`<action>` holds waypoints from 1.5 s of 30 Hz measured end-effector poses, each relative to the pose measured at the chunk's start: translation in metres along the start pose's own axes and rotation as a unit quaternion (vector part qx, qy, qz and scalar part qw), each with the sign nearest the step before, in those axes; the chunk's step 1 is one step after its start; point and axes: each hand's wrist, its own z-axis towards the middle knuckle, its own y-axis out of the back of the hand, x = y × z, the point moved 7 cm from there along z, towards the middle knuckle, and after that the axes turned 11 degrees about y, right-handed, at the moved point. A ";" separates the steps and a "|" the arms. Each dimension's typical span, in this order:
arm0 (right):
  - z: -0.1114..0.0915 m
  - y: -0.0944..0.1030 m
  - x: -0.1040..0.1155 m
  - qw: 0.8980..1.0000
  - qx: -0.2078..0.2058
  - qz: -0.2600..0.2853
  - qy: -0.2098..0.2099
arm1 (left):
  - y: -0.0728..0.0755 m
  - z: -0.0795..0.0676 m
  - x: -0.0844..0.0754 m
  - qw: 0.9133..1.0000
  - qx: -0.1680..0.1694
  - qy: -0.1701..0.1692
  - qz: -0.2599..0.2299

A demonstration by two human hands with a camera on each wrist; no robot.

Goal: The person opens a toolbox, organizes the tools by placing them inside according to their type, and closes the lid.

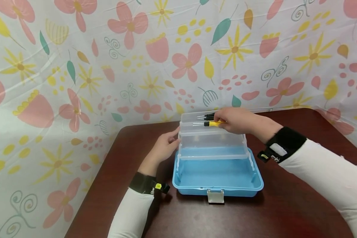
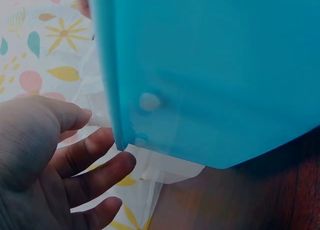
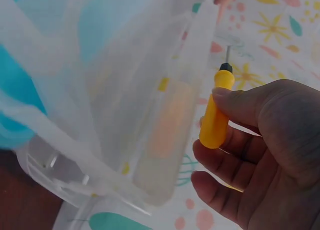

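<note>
the fingers of the right hand [image 1: 236, 120] are clamping on the handle of a yellow screwdriver [image 1: 216, 123], the thumb pressing on one side and the fingertips curling in from the other. the fingers of the left hand [image 1: 163, 147] are bending loosely, sitting apart, with thumb and fingertips at the left edge of the top tray [image 1: 185, 127]; whether they are gripping that edge, i cannot tell.

the screwdriver is hanging over the top tray, just above the middle of the head frame, its long axis running across and its shaft pointing toward frame left. the right hand is the one holding it; the left hand is waiting beyond the shaft's tip. the move seems to be turning on how that axis is matching the tray's long edge, and the two are running nearly parallel. black-handled tools [image 1: 209, 116] are lying just above it in the frame, pointing the same way, so room is tightening on that side.

more room is showing left of the tip, as far as the tray's left edge. lower in the frame, the middle tray [image 1: 196, 143] and the blue box [image 1: 193, 190] are stepping down toward the bottom, leaving space for the right forearm at frame right.
</note>
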 end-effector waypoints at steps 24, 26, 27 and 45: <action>0.013 -0.018 -0.013 1.000 -0.018 0.009 0.001 | 0.001 0.000 -0.001 1.000 -0.003 -0.004 0.003; 0.013 -0.019 -0.014 1.000 -0.016 0.010 -0.005 | 0.001 0.000 -0.001 1.000 -0.002 -0.004 0.003; 0.014 -0.019 -0.014 1.000 -0.015 0.011 -0.008 | 0.001 0.000 0.000 1.000 -0.002 -0.004 0.003; 0.015 -0.019 -0.023 0.999 -0.015 0.009 -0.033 | 0.001 -0.002 -0.001 1.000 -0.002 0.004 -0.003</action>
